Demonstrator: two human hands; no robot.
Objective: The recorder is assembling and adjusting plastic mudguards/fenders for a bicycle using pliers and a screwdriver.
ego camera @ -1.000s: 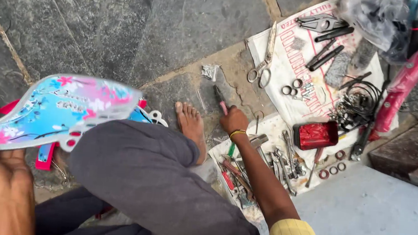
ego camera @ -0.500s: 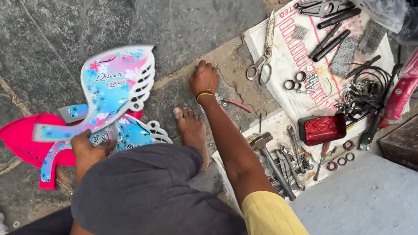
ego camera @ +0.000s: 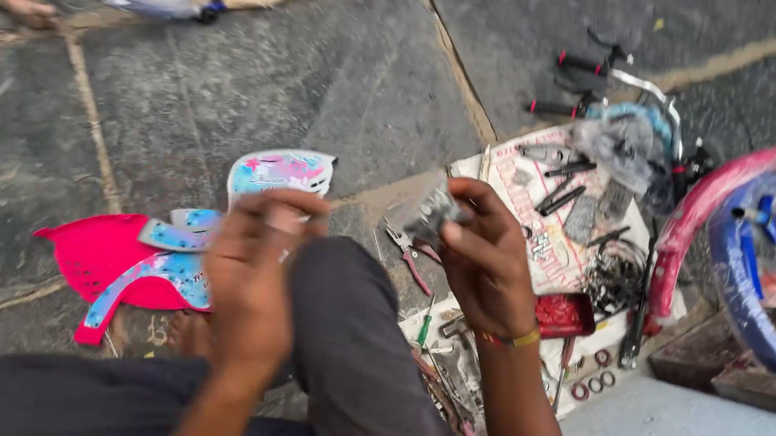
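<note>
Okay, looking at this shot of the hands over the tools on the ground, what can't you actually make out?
- Head view: the small clear bag in the right hand is motion-blurred; its contents are unreadable.
- Left hand: its fingertips are blurred, so what they pinch, if anything, is unclear.
- Tools by the knee: partly hidden behind the right forearm.
- Red and blue fenders: cut off by the right edge.
</note>
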